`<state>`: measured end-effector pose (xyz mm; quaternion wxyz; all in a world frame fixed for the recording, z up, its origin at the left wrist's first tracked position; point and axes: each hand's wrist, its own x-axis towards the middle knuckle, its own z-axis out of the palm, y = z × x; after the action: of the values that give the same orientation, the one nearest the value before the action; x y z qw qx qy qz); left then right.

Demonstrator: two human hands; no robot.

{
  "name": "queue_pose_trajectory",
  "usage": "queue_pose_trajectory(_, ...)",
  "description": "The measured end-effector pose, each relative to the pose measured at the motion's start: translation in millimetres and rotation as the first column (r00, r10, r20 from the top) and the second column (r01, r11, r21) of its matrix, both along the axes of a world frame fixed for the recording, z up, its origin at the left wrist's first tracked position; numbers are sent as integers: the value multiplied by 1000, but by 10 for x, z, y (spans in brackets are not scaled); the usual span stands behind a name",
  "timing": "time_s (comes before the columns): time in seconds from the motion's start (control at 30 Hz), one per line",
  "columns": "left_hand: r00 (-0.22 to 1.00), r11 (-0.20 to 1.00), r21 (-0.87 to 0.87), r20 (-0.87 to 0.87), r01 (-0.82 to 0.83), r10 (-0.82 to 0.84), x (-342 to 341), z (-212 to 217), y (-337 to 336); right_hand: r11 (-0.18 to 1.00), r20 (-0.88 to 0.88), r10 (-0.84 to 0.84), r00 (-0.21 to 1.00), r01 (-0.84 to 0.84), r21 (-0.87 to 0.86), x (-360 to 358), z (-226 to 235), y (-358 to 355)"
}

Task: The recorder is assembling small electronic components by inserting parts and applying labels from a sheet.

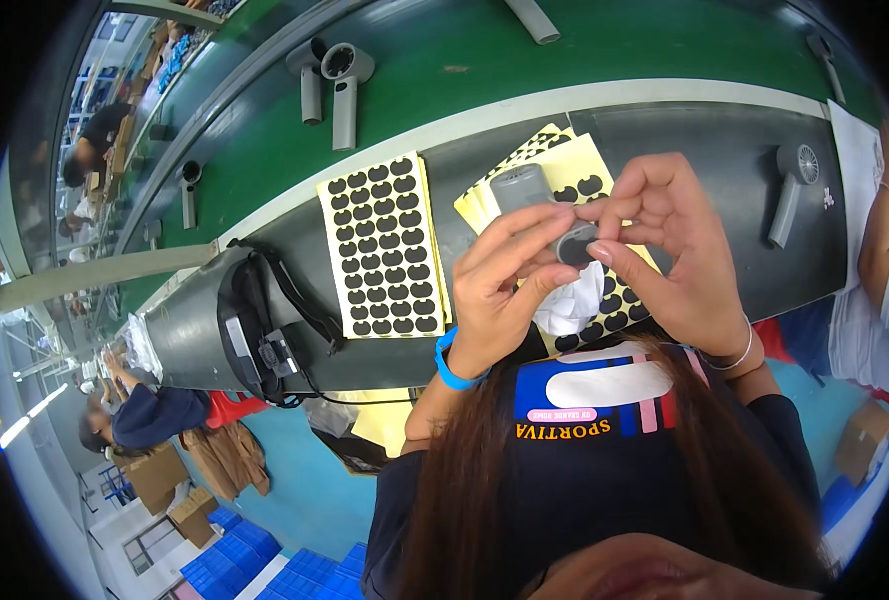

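Above the sticker sheets, my left hand [509, 275] is closed around a grey part with a dark, round end face [576, 243]. A grey rounded body [521, 187] shows beyond its fingers; I cannot tell whether it is the same piece. My right hand [669, 250] is closed, with thumb and forefinger pinched at the right edge of the dark face. Whether a sticker is between those fingertips is hidden. Crumpled white paper [572, 300] lies below the hands. Under them are yellow sheets [589, 160] with black notched oval stickers, partly covered.
Left of my hands lies another sticker sheet stack [384, 250]. Farther left are a black strap [249, 300] and a small camera device [279, 352] with a cable. A grey handheld fan [792, 190] lies at right. More fans [345, 95] lie on the green belt [444, 70]. Other people sit along the bench.
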<state>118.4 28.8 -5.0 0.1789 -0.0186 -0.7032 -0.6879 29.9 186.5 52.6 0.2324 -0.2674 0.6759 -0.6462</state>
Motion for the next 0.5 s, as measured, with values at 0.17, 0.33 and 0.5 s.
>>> queue_pose_trajectory(0.17,1000,999,-35,12,13,-13,-5,25,5,1000,-29,-6,1000,7,21,-1,10,17)
queue_pose_trajectory(0.33,1000,1000,13,-15,-3,3,7,-20,22,1000,-39,-7,999,8,27,13,21,1)
queue_pose_trajectory(0.5,1000,1000,7,-3,1,-1,-2,-8,42,999,-70,-21,997,24,37,19,-1,17)
